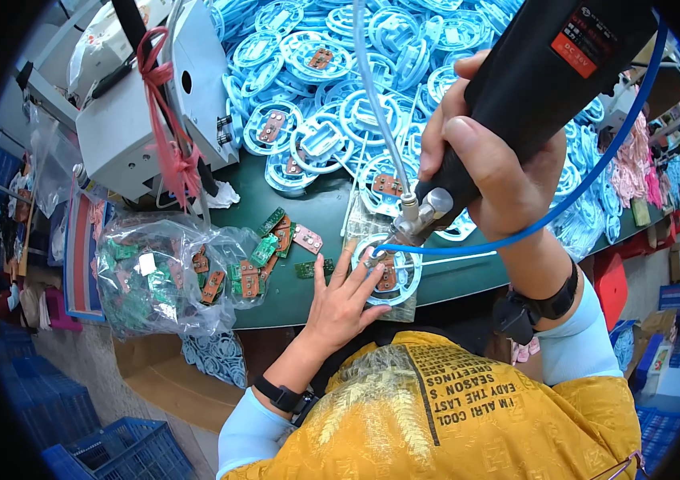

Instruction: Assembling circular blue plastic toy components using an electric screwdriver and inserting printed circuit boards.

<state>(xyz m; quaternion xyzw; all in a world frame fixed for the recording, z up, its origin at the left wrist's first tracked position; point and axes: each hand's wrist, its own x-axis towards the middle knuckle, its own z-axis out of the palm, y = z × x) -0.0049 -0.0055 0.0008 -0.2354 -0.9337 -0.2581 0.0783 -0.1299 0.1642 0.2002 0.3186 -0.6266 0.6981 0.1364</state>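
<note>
Pressing a blue plastic ring (388, 276) flat, the left hand (344, 304) lies splayed beside its small circuit board; the right hand (488, 156) clamps a black electric screwdriver (540, 88) onto it. Likely mid-batch: bagged boards (156, 276) remain, rings (340, 72) heaped behind. Dark green bench (316, 216); blue crates (100, 448) below.

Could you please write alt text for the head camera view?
The right hand presses a black powered screwdriver onto a small circuit board in a blue ring-shaped plastic part, steadied by the left hand on a green workbench.
</note>
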